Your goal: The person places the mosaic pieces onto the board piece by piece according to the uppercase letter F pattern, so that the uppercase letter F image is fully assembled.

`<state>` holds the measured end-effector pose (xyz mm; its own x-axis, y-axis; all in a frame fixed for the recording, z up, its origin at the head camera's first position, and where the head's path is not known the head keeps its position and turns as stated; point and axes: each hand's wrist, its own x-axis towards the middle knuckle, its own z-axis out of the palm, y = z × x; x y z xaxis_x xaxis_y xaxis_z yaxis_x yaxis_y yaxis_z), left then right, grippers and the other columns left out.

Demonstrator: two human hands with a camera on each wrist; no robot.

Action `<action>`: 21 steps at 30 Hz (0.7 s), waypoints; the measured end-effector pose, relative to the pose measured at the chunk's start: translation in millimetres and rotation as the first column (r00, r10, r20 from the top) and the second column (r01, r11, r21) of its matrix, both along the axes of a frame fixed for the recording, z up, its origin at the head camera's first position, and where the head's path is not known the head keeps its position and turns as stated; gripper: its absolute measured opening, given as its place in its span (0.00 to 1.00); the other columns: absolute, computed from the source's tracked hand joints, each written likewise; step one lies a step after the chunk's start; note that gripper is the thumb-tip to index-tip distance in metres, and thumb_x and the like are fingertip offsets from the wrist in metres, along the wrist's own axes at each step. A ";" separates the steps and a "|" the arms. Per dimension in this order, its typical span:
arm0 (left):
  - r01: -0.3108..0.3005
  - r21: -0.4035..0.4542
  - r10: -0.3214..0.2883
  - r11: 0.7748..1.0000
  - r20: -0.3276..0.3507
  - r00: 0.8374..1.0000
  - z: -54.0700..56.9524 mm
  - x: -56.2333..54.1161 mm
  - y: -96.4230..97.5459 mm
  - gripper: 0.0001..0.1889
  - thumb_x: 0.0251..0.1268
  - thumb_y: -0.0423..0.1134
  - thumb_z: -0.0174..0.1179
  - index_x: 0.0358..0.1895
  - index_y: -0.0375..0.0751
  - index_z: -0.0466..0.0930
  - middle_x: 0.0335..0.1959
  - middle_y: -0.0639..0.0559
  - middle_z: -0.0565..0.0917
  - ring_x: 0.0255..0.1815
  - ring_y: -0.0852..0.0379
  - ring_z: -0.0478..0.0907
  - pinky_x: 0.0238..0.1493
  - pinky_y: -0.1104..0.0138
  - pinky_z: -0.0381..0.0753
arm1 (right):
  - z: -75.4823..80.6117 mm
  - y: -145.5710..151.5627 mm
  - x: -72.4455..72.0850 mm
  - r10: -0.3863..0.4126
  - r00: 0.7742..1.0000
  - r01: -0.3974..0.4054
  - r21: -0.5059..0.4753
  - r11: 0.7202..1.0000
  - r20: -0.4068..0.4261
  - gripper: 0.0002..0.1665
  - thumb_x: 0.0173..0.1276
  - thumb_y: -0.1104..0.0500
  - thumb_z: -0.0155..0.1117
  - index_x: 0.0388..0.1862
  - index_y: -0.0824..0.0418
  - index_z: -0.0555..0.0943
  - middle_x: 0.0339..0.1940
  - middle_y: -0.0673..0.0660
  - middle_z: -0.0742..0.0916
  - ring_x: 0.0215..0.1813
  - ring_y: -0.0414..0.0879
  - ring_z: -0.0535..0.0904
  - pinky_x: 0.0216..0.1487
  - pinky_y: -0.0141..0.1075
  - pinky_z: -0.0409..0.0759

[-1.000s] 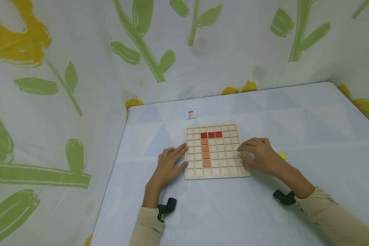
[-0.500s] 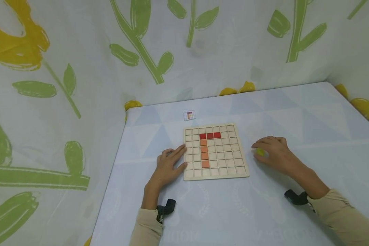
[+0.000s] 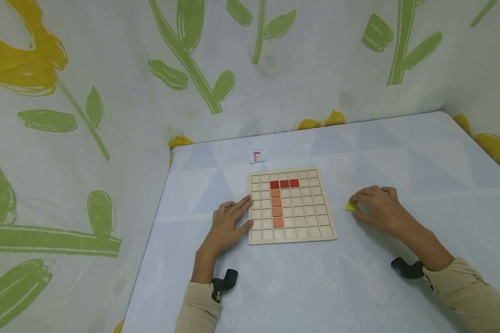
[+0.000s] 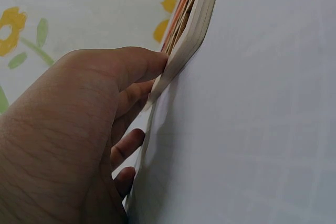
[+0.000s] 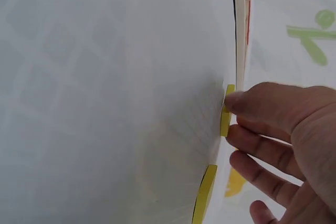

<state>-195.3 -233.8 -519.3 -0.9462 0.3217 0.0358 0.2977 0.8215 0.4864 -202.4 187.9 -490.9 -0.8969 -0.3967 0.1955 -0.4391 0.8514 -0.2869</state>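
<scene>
My left hand (image 3: 227,225) rests its fingers and thumb along the left edge of the wooden grid board (image 3: 308,235). In the left wrist view its thumb (image 4: 149,62) touches the board's rim. Red tiles (image 3: 284,184) form a short row on the board, with a column of orange tiles (image 3: 277,202) below its left end. To the right of the board, my right hand (image 3: 378,208) pinches a yellow tile (image 3: 351,206) low at the tabletop. The right wrist view shows the thumb on this yellow tile (image 5: 224,124). Another yellow tile (image 5: 205,195) lies nearby.
A small pattern card (image 3: 256,156) lies behind the board, printed with a coloured figure on a grid. The pale table (image 3: 308,282) extends around the board, with a flower-print backdrop (image 3: 316,60) at its back and left.
My right hand has moved rightward from the board's right edge to the yellow tile, which now shows at its fingertips. The left hand stays at the board.
</scene>
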 end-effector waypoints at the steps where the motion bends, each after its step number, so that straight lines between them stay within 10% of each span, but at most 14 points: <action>1: 0.000 -0.002 0.000 1.000 -0.001 1.000 0.1 0.0 -0.1 0.32 0.73 0.55 0.55 0.78 0.59 0.61 0.78 0.70 0.57 0.71 0.49 0.57 0.67 0.47 0.52 | -0.3 0.0 -0.3 -0.002 1.000 0.002 0.001 1.000 0.002 0.16 0.55 0.64 0.77 0.43 0.64 0.86 0.46 0.62 0.87 0.54 0.61 0.77 0.55 0.64 0.60; 21: 0.001 0.003 -0.001 1.000 -0.013 1.000 0.1 0.5 0.4 0.32 0.72 0.55 0.54 0.78 0.58 0.62 0.78 0.68 0.58 0.71 0.49 0.57 0.66 0.45 0.53 | 2.0 -7.8 -8.2 0.042 0.998 -0.046 -0.083 0.995 -0.047 0.15 0.54 0.68 0.77 0.41 0.61 0.86 0.44 0.61 0.87 0.53 0.60 0.77 0.55 0.63 0.60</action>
<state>-194.8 -233.4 -519.3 -0.9453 0.3224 0.0487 0.3045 0.8195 0.4854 -210.6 180.1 -488.9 -0.8685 -0.4158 0.2700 -0.4897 0.8047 -0.3357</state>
